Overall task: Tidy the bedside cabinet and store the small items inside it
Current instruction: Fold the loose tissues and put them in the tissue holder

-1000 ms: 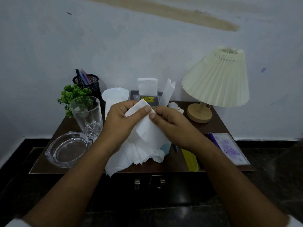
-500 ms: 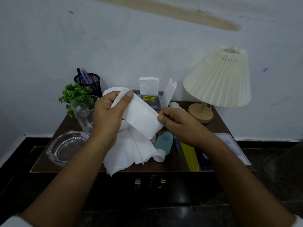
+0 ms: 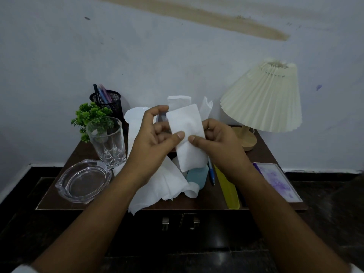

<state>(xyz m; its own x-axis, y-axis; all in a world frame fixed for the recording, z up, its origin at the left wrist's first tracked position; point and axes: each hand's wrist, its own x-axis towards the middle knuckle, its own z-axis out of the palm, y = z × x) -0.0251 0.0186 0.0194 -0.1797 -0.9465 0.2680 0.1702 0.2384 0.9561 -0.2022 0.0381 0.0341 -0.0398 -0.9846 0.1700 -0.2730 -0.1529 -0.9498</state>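
Pens (image 3: 102,93), blue and pink, stand in a round black mesh holder (image 3: 111,102); fingers (image 3: 174,137) of left hand (image 3: 151,148) and right hand (image 3: 220,143) pinch a folded white tissue (image 3: 187,131).

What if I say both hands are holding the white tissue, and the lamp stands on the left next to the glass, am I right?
Not quite. The head view shows the lamp on the right, far from the glass, which stands on the left. The rest holds: the left hand and the right hand both pinch the white tissue.
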